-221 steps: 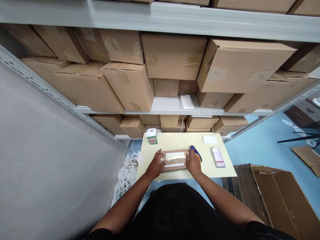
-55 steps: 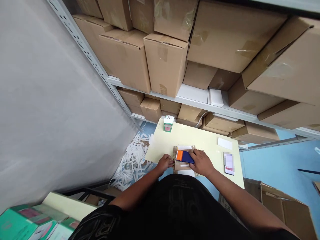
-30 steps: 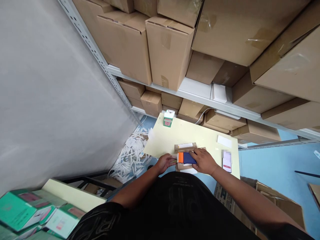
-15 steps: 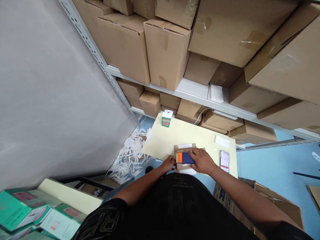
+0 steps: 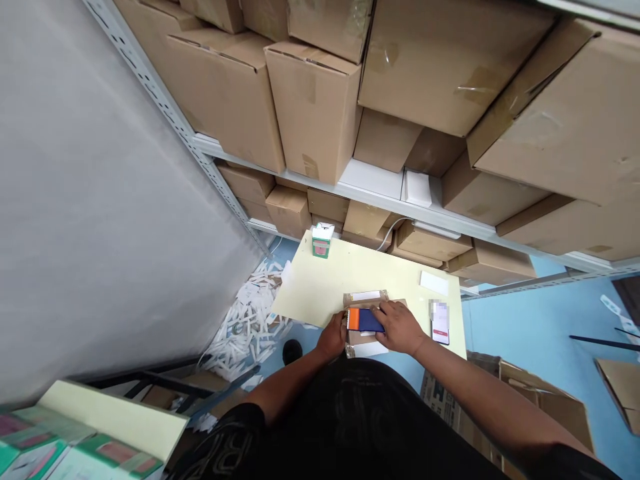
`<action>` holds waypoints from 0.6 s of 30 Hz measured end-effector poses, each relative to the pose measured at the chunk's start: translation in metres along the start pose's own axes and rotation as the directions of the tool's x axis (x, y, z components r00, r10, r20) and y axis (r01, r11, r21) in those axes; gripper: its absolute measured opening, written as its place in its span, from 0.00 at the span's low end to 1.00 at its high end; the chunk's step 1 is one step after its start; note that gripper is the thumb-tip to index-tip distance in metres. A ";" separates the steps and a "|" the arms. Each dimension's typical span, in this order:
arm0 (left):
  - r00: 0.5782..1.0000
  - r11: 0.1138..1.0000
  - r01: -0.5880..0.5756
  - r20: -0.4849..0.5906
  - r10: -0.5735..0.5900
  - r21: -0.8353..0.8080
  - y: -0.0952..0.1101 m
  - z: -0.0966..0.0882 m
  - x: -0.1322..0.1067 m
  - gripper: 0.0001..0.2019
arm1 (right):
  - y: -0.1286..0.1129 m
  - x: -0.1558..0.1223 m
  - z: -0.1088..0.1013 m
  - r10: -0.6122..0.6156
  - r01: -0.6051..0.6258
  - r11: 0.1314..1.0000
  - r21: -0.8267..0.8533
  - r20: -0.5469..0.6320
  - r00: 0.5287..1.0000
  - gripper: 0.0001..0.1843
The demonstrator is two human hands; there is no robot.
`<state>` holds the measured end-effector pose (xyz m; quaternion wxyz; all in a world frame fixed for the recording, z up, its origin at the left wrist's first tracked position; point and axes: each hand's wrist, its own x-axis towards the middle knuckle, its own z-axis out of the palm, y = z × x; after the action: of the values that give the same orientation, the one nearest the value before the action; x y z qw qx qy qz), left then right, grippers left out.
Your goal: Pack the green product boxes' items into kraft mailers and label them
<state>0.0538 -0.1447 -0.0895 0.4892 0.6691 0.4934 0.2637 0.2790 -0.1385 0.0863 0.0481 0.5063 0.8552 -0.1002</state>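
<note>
A small open cardboard box [image 5: 367, 339] lies at the near edge of the pale yellow table, its flaps folded out with white strips on them. On top of it is a flat dark-blue and orange packet [image 5: 363, 319], orange end to the left. My right hand [image 5: 399, 325] grips the packet's right end, fingertips over its upper face. At the box's left side, my left hand [image 5: 332, 337] has its fingers curled against the cardboard edge; its fingertips are partly hidden.
A green and white carton [image 5: 322, 241] stands at the table's [image 5: 335, 273] far left corner. To the right lie a phone [image 5: 440, 322] and a white slip [image 5: 434, 283]. Shelves of cardboard boxes [image 5: 310, 107] rise behind. White scraps [image 5: 250, 327] litter the floor, left.
My left hand has come in closer against the box's left side. My right hand stays on the packet. The whole view has shifted slightly.
</note>
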 end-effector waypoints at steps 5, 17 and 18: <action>1.000 0.990 0.023 0.017 -0.025 0.138 -0.003 0.001 -0.003 0.22 | 0.001 -0.001 0.001 -0.005 0.005 1.000 0.002 0.000 1.000 0.35; 0.974 0.991 -0.136 0.181 0.134 -0.002 0.023 -0.039 0.003 0.36 | 0.002 -0.005 0.000 0.029 -0.029 0.999 0.035 0.012 1.000 0.35; 0.963 0.989 -0.148 0.225 0.148 -0.016 0.024 -0.040 0.002 0.40 | 0.002 -0.005 0.000 0.036 -0.037 0.999 0.036 0.012 0.999 0.35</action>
<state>0.0307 -0.1280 -0.0525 0.5208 0.7298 0.3835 0.2215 0.2831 -0.1414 0.0868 0.0457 0.5220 0.8435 -0.1177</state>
